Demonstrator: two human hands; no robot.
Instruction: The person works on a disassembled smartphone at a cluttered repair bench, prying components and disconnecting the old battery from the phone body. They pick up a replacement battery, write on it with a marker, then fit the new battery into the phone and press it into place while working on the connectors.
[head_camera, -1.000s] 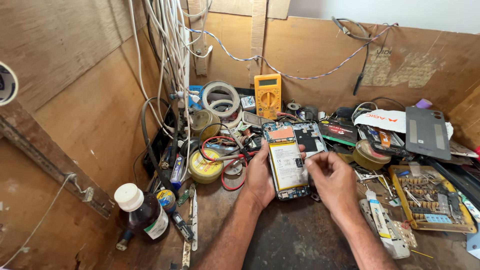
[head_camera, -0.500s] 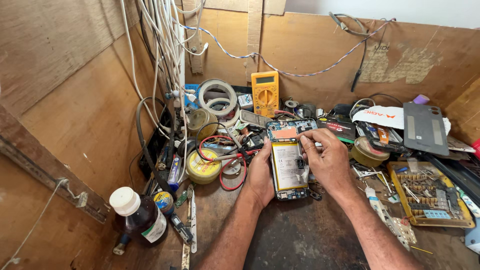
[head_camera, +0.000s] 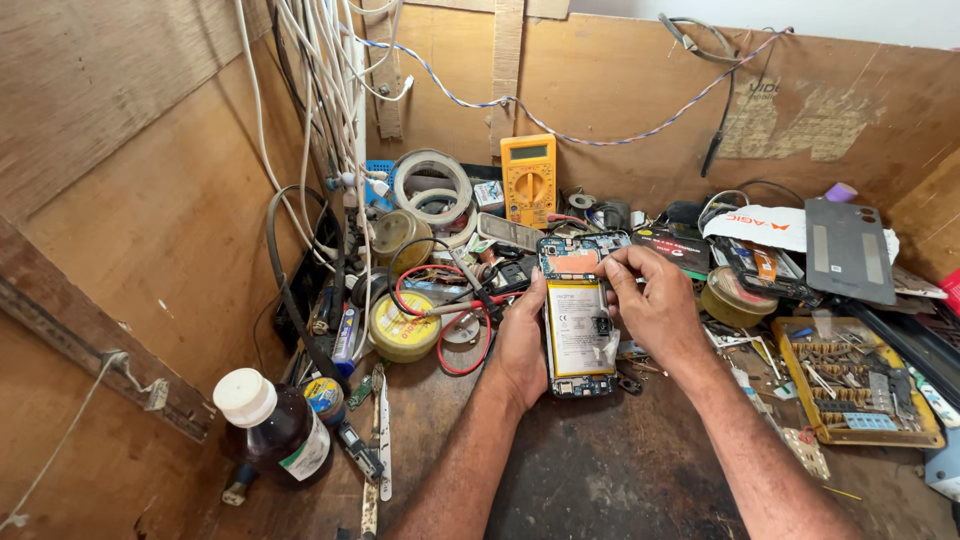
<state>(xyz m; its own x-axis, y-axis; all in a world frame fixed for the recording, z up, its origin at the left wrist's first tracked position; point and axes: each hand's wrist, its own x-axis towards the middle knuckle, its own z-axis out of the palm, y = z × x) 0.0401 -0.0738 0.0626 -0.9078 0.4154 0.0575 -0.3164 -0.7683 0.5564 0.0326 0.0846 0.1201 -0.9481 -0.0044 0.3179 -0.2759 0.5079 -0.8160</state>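
Wood walls stand around our messy table. Our opened phone lies flat in the middle, its back cover off. Our left hand wraps its grip around the phone's left edge to keep it steady. Our right hand pinches at the top right corner, near the orange part. We think we are working inside the phone. Next we need small, careful fingers. A yellow meter stands behind, and a brown bottle sits well apart.
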